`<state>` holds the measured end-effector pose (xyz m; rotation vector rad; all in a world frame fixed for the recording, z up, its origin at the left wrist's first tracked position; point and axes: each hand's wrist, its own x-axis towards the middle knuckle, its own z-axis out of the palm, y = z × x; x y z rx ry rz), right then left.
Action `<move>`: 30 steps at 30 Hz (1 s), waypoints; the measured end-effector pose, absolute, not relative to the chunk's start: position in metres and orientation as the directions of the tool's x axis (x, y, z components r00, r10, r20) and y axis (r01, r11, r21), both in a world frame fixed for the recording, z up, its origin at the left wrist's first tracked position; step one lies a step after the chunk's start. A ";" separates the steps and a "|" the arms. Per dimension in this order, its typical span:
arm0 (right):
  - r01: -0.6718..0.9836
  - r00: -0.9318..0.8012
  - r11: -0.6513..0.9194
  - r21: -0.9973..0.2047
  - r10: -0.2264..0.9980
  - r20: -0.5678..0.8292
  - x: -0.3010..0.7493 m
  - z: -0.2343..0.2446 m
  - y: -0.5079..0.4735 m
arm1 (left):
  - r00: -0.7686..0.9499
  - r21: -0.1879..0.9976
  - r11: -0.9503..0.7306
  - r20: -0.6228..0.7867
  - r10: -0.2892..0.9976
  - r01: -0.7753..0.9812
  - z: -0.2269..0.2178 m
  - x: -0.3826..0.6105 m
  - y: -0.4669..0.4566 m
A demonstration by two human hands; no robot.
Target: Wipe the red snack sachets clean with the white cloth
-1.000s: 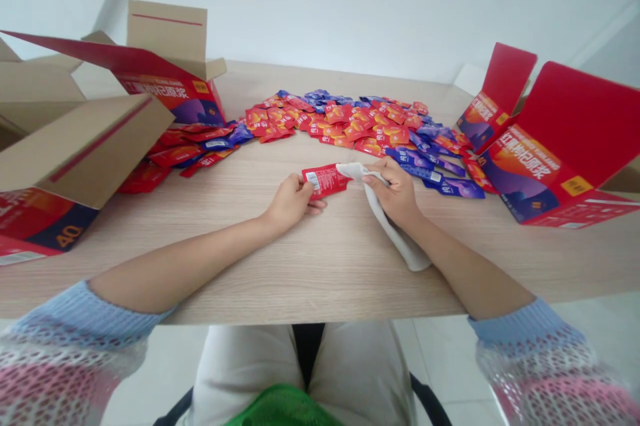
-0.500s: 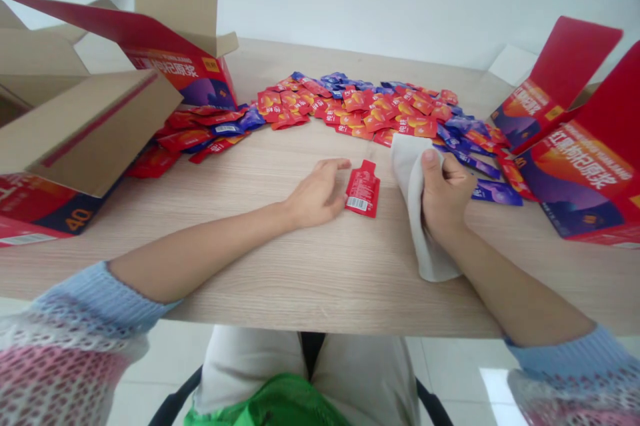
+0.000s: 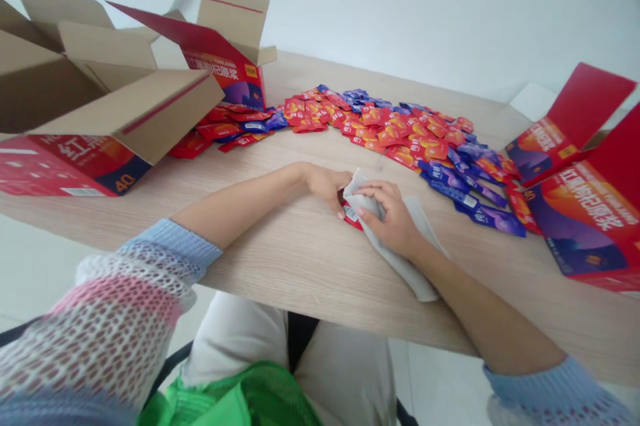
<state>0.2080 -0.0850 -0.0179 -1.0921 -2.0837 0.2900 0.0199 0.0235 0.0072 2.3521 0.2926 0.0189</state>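
Observation:
A red sachet (image 3: pixel 352 215) with a white barcode label lies on the table in front of me, mostly covered by a cloth and fingers. My left hand (image 3: pixel 327 187) is at its left side, thumb at the near corner and fingers curled round the far end, seemingly gripping it. In my right hand (image 3: pixel 393 219) is a white cloth (image 3: pixel 417 279), bunched under the fingers and laid over the sachet's right part. The cloth's loose end trails over the table toward me.
Red and purple sachets (image 3: pixel 385 126) lie in a long heap across the table's back. Open cartons (image 3: pixel 100 163) stand on the left, with another carton (image 3: pixel 225 73) behind. More red cartons (image 3: pixel 590 213) stand on the right. The table's front edge runs just before my lap.
My right hand has brought the cloth leftward onto the red sachet. My left hand has closed in on the sachet's edge. The camera view has tilted and shifted.

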 end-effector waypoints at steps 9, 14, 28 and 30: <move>0.653 -0.651 0.714 -0.253 0.700 0.294 0.205 -0.016 -0.095 | 0.810 0.271 -0.773 -0.325 0.488 0.574 0.027 -0.003 0.000; 0.517 -0.697 0.779 -0.356 0.624 0.354 0.211 -0.020 -0.084 | 0.850 0.371 -0.765 -0.197 0.489 0.526 0.020 -0.015 -0.005; 0.843 -0.299 0.479 -0.244 0.795 0.528 0.217 -0.024 -0.075 | 0.817 0.306 -0.773 -0.372 0.440 0.556 0.023 -0.017 0.023; 0.912 -0.101 0.304 -0.275 0.817 0.568 0.237 -0.024 -0.061 | 0.828 0.320 -0.773 -0.339 0.446 0.548 0.022 -0.022 0.022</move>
